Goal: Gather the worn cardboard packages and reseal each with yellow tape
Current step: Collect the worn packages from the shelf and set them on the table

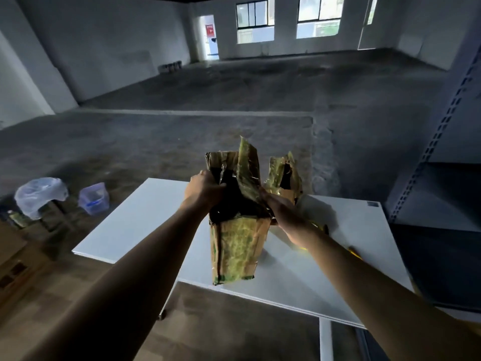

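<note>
On the table (135,225), the package (239,251) stands upright, mouth upward; left grip (204,188) and right grip (285,217) clasp its rim.

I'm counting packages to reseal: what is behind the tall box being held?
A second worn package stands behind the box, to its right, with its top torn open. The right hand covers its lower part, so its base cannot be seen.

rear package (285,175): base behind front package (238,246), right hand (283,214) | door sign (209,30): unreadable
</note>
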The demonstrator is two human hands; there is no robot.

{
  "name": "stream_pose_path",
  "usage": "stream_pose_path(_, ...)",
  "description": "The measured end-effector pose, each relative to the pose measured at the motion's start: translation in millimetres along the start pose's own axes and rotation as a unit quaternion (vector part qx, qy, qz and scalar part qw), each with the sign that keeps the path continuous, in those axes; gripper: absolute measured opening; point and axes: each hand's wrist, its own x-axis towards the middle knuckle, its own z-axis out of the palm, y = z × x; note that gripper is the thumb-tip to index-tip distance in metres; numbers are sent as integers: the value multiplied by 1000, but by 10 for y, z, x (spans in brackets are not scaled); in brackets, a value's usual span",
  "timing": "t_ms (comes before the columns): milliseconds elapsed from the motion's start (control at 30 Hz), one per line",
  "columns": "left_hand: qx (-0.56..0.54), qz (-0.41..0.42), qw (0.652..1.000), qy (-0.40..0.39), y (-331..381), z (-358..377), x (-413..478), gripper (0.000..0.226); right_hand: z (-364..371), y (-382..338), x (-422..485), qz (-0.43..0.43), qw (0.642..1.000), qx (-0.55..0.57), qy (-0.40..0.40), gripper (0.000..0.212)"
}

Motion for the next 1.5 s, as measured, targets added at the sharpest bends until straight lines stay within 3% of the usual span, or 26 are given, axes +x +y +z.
stream_pose_path(133,-4,13,1000,-11,-72,69,632,29,57,-57,488,-12,1000,5,26,30)
stream_pose_path(300,-14,42,997,-62,-156,137,1478,31,215,-216,1055,-2,997,-8,76,56)
stream_pose_path(433,-4,65,993,-94,-141,175,2002,39,332,-363,1380,10,993,-27,114,50)
stream_pose_path(700,-9,101,986,-136,-118,437,2662,52,304,-349,1965,57,982,-24,177,59)
stream_pose_path(967,-41,90,978,-185,43,627,2995,82,162,-278,2387,75,978,28,192,106)
stream_pose_path(1033,-43,89,972,-214,65,621,3066,89,127,-284,2460,75,977,26,200,92)
stream_pose_path(1100,-17,111,967,-229,47,646,3149,79,113,-344,2493,91,976,9,199,71)
stream_pose_path(1167,15,121,966,-229,10,685,3225,73,74,-347,2538,100,976,-6,195,72)
stream_pose_path(1500,90,168,956,-222,97,676,3125,105,128,-427,2621,96,962,-142,212,71)
